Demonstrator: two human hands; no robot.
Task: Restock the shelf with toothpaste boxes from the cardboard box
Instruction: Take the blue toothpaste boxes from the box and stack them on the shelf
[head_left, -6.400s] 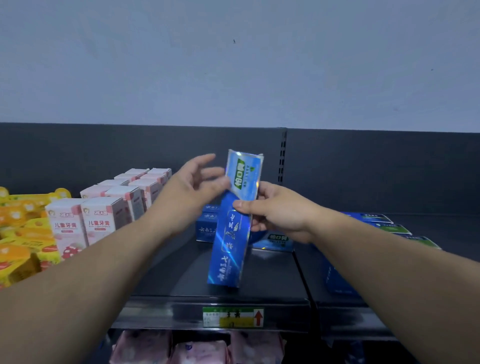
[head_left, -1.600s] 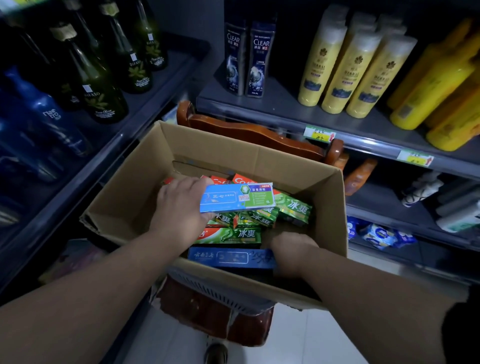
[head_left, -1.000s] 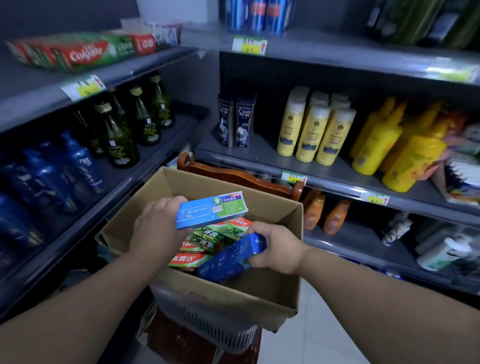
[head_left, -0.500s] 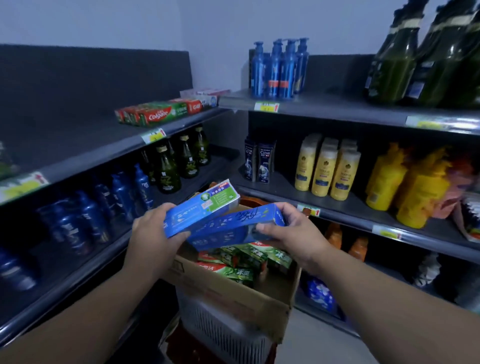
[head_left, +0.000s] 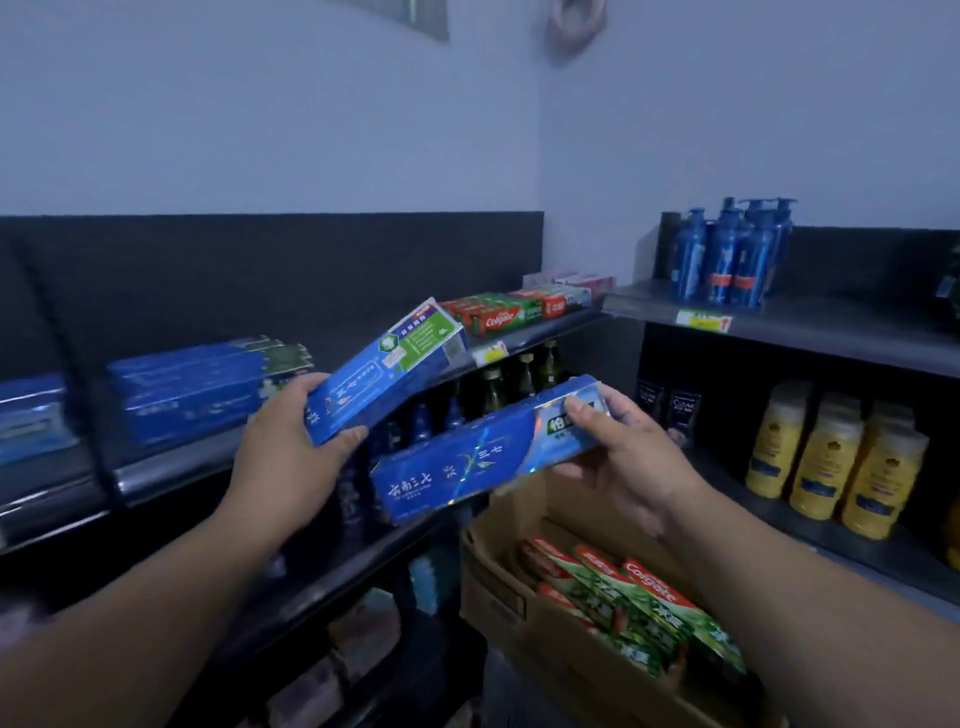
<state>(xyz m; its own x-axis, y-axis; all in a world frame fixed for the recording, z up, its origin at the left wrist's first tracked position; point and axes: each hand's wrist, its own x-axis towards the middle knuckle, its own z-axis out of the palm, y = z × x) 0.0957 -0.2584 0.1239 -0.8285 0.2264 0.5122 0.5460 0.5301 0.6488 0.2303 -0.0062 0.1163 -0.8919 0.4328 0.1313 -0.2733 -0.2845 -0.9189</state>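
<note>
Dark shop shelf (head_left: 156, 470) lines the left wall. Left hand (head_left: 283, 457) grips a blue-and-green toothpaste box (head_left: 387, 364); right hand (head_left: 628, 460) holds a dark blue toothpaste box (head_left: 467, 462), fingers (head_left: 577, 413) curled round it. Both are above the cardboard box (head_left: 498, 592) of Colgate boxes (head_left: 639, 597).

I have both bare arms reaching forward from the near edge, forearms angling in toward the middle. My left hand (head_left: 291, 457) is raised, its back facing me, and grips the lower end of a light blue box (head_left: 395, 364). Its thumb (head_left: 350, 434) curls round the near edge, and the box tilts up to the right. My right hand (head_left: 631, 457) sits just to the right at about the same height and holds the right end of a dark blue box (head_left: 467, 462). Its thumb (head_left: 582, 410) lies across the front face and its fingers (head_left: 566, 472) curl underneath. The hands are apart, wrists roughly straight.
</note>
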